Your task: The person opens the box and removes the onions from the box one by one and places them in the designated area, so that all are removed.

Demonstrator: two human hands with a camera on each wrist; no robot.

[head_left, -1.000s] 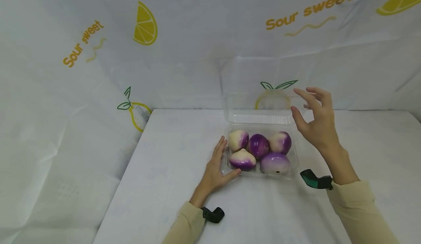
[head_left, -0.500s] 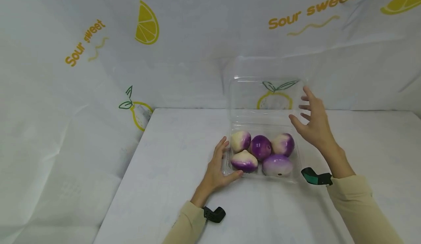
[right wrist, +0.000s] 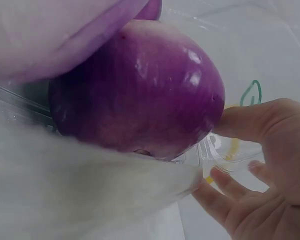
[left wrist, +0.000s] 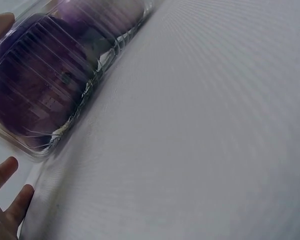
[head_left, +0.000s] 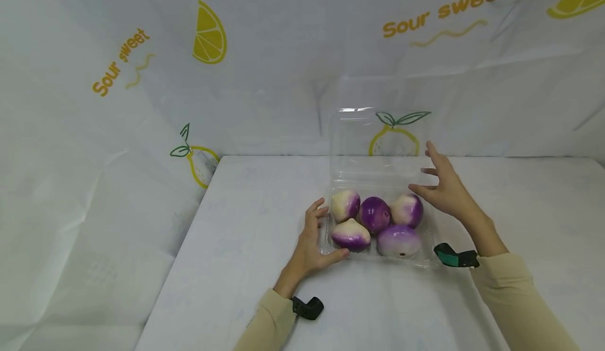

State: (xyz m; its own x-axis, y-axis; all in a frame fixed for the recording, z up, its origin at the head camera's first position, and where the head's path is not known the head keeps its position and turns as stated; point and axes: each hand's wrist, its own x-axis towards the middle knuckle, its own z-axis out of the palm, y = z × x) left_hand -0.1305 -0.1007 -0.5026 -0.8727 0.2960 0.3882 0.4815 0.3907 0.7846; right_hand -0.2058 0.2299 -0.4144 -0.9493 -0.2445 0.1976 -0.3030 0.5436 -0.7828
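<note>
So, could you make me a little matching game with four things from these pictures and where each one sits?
1. transparent plastic lid
2. deep-purple, glossy round vegetable
3. lilac-and-white oval vegetable
4. black wrist device with green patch

A. front row, right
B. at the right beige sleeve
C. raised at the back
D. back row, middle

Pairs: 1-C, 2-D, 3-A, 4-B

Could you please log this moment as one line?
left hand at box | right hand near box | lid raised | five turnips inside
</note>
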